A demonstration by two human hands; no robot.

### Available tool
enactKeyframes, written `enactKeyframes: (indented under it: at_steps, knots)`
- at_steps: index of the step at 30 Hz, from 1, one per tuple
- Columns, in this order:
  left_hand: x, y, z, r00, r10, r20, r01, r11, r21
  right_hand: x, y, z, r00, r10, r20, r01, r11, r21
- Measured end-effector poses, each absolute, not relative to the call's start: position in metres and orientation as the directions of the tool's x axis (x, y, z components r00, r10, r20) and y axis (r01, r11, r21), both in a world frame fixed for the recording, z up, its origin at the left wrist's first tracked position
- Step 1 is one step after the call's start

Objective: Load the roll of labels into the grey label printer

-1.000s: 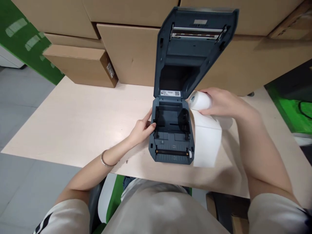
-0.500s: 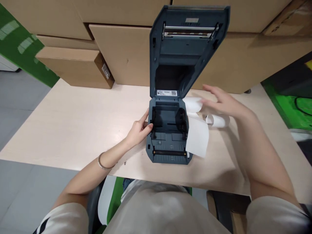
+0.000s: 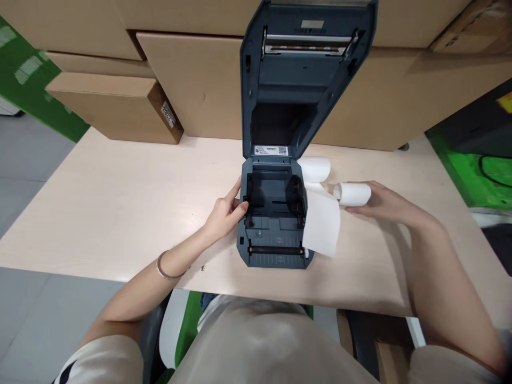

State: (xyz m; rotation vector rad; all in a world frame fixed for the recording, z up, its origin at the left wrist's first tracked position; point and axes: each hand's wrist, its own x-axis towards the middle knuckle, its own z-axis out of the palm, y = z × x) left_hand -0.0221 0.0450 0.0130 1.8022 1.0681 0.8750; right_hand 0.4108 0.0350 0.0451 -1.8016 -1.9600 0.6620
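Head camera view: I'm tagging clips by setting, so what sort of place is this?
Probably a packing or shipping workstation: stacked cardboard boxes line the table, and an open label printer sits beside paper rolls.
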Motion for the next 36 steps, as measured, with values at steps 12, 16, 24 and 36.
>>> enactKeyframes:
  at_steps: [12, 16, 24, 36]
  knots:
    - [-0.021, 0.044, 0.012, 0.394, 0.909, 0.134, 0.312, -0.270, 0.911, 0.393, 0.037, 0.065, 0.269, 0.934, 0.236, 0.662, -0.001, -0.750]
    - [-0.021, 0.044, 0.013, 0.388, 0.914, 0.118, 0.324, -0.254, 0.911, 0.324, 0.028, 0.100, 0.050, 0.943, 0.329, 0.524, 0.256, -0.812]
    - [-0.021, 0.044, 0.015, 0.396, 0.913, 0.099, 0.328, -0.241, 0.913, 0.215, 0.048, 0.104, -0.450, 0.888, -0.097, 0.498, 0.159, -0.853]
    - [-0.021, 0.043, 0.014, 0.387, 0.919, 0.076, 0.336, -0.218, 0.916, 0.225, 0.050, 0.077, -0.675, 0.714, 0.185, 0.680, 0.699, -0.221]
